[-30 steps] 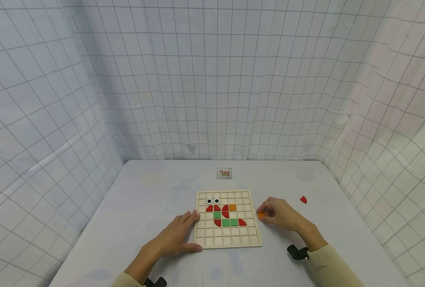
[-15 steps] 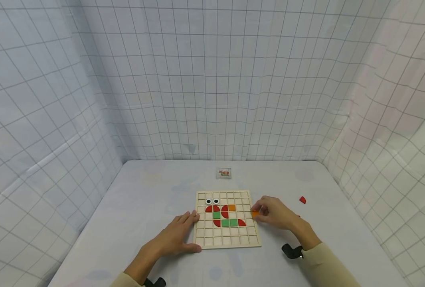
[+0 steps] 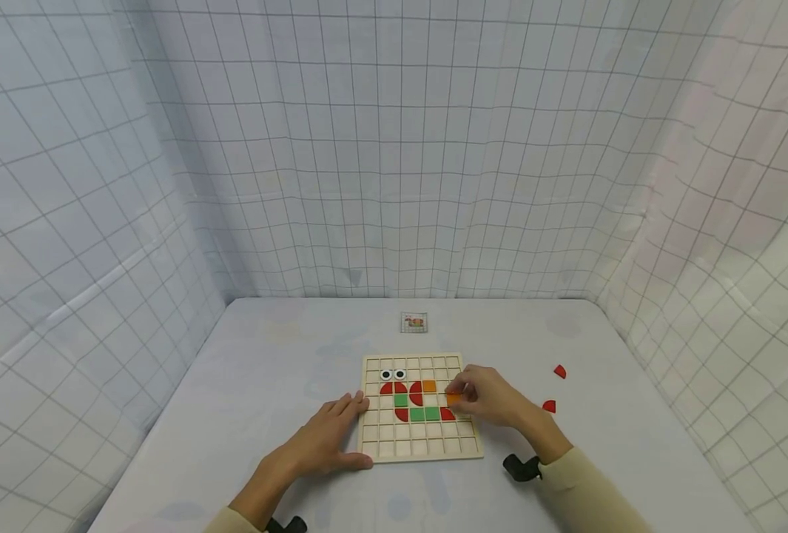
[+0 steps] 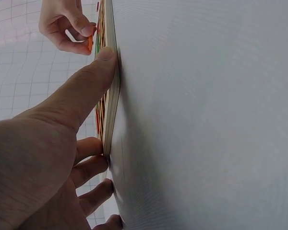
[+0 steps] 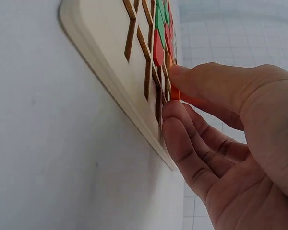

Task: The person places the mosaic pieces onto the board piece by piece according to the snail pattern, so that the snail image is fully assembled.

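Note:
A square wooden grid board (image 3: 427, 447) lies on the table, bearing a pattern of red quarter-circle tiles, green square tiles (image 3: 424, 414), an orange square tile (image 3: 429, 386) and two eye tiles (image 3: 393, 375). Along its left edge rests my left hand (image 3: 320, 442), fingers spread and thumb at the near corner; the left wrist view shows thumb and fingertips against the rim. My right hand (image 3: 492, 397) pinches another orange square tile (image 3: 454, 400) between thumb and fingers, close over the board's right columns. In the right wrist view, its lower fingers (image 5: 182, 139) hang beside the grid.
Two loose red quarter-circle tiles lie on the table right of the board, one farther back (image 3: 560, 371) and one nearer (image 3: 550, 406). Behind the board is a small picture card (image 3: 413, 323). Grid-patterned white curtains (image 3: 380, 148) enclose the table's back and sides.
From beside the board, my right hand has moved left with the orange tile to over its right columns. The nearer red tile has come into view behind it. My left hand stays put.

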### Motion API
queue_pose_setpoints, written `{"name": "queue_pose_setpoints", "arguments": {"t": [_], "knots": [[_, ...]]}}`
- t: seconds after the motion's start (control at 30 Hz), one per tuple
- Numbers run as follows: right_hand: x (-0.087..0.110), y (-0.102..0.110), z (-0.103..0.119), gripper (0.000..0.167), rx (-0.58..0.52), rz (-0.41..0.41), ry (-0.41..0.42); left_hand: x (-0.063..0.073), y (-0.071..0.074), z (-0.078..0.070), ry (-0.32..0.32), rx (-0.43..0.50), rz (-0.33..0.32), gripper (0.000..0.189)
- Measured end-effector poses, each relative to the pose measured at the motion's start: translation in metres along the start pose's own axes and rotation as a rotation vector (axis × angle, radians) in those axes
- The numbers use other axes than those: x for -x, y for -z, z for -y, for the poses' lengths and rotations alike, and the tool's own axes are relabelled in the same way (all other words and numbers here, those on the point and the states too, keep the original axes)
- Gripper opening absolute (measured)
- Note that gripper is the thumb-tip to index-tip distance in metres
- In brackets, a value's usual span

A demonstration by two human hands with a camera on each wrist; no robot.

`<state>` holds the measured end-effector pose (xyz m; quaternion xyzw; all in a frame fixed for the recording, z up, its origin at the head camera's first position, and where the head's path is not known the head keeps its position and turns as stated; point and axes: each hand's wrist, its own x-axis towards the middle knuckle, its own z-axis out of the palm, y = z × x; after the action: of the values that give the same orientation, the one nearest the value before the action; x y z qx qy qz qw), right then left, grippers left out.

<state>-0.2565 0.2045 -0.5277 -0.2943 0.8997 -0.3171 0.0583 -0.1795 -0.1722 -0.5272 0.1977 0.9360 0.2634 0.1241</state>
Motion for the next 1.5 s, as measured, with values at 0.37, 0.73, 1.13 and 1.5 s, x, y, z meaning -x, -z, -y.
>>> {"name": "queue_pose_setpoints", "arguments": {"t": [0.37, 0.73, 1.13, 1.5], "knots": [[-0.011, -0.013, 0.010, 0.015, 0.027, -0.019, 0.034, 0.002, 0.000, -0.003, 0.012, -0.005, -0.007, 0.111], [-0.016, -0.019, 0.015, 0.006, 0.009, -0.035, 0.011, 0.001, -0.001, -0.003, 0.024, -0.006, -0.006, 0.112], [-0.017, -0.020, 0.017, 0.011, 0.007, -0.041, 0.015, 0.001, -0.001, -0.002, 0.017, -0.011, -0.012, 0.112], [-0.020, -0.022, 0.017, 0.011, 0.018, -0.040, 0.062, 0.002, -0.001, -0.001, 0.007, -0.002, -0.012, 0.113]]}}
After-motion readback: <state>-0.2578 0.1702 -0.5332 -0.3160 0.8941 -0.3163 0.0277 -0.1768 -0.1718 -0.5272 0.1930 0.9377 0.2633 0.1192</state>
